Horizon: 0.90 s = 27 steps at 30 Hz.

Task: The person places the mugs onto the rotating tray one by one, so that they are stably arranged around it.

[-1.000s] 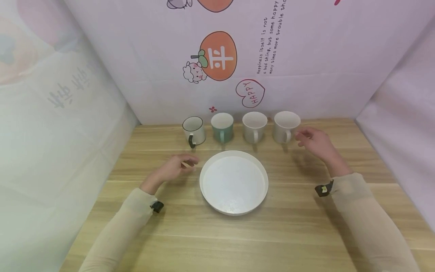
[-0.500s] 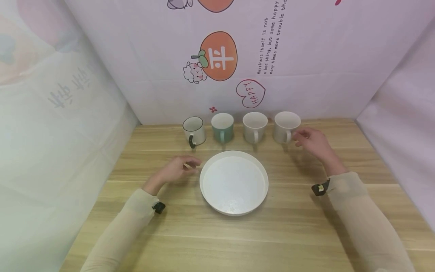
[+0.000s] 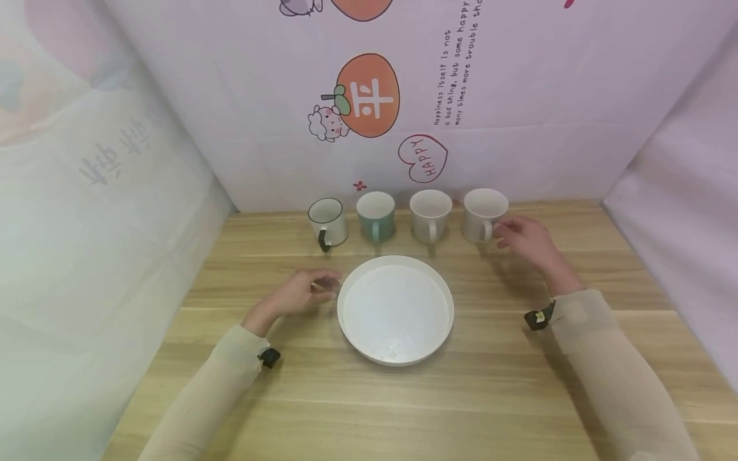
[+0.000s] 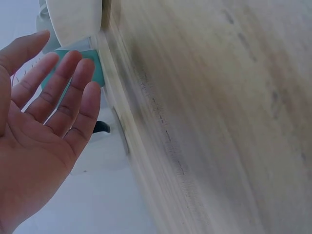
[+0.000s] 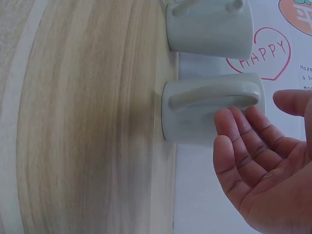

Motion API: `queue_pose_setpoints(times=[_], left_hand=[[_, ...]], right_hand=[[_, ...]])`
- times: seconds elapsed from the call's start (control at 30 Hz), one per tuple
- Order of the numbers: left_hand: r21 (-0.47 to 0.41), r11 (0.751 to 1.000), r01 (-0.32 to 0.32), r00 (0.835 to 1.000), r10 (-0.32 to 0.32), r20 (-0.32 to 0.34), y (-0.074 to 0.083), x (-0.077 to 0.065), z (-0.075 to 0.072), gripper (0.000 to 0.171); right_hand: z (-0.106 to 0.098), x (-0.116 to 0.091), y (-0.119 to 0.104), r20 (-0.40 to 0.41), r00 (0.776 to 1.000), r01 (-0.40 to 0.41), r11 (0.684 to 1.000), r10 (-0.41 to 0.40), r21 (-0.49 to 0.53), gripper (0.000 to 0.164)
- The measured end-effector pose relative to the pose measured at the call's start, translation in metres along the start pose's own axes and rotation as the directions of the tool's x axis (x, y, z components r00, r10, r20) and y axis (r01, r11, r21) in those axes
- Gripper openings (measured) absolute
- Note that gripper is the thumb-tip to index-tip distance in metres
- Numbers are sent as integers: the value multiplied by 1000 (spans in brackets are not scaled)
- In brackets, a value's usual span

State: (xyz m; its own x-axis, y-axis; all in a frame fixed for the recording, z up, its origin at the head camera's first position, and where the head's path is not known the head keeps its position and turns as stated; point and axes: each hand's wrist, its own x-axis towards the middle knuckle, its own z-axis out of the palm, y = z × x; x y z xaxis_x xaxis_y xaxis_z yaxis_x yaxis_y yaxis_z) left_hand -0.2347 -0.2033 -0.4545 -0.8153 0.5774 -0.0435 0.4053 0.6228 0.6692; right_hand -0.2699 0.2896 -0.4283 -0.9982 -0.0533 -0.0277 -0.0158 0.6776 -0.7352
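Note:
At the right end of a row of mugs stands a white mug (image 3: 477, 224), its handle turned toward the person. My right hand (image 3: 527, 242) is at that handle, fingers loosely bent; in the right wrist view the fingertips (image 5: 226, 124) are beside the handle and do not close round it. Whether they touch the mug cannot be told. My left hand (image 3: 296, 291) hovers at the left rim of a round white tray (image 3: 394, 314), holding nothing. The left wrist view has its palm and fingers (image 4: 66, 102) spread and relaxed.
Left of that mug stand another white mug (image 3: 430, 224), a teal mug (image 3: 377, 227) and a white mug with a black rim and handle (image 3: 336, 230). They line the back of the wooden table (image 3: 403, 410), near a printed cloth wall (image 3: 259, 96).
My right hand has moved slightly left, closer to the rightmost mug's handle. My left hand has shifted a little right and down, toward the tray's rim. The mugs and tray have stayed put.

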Motion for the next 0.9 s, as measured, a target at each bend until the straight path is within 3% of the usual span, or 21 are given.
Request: queue_pose_setpoints(times=[0.63, 0.9], left_hand=[[-32, 999, -39, 999, 40, 18, -3, -1, 4, 43], [-30, 999, -37, 999, 38, 26, -8, -1, 8, 42]], right_hand=[[9, 7, 3, -8, 997, 72, 997, -72, -18, 42], [9, 6, 4, 18, 997, 75, 997, -75, 37, 40]])
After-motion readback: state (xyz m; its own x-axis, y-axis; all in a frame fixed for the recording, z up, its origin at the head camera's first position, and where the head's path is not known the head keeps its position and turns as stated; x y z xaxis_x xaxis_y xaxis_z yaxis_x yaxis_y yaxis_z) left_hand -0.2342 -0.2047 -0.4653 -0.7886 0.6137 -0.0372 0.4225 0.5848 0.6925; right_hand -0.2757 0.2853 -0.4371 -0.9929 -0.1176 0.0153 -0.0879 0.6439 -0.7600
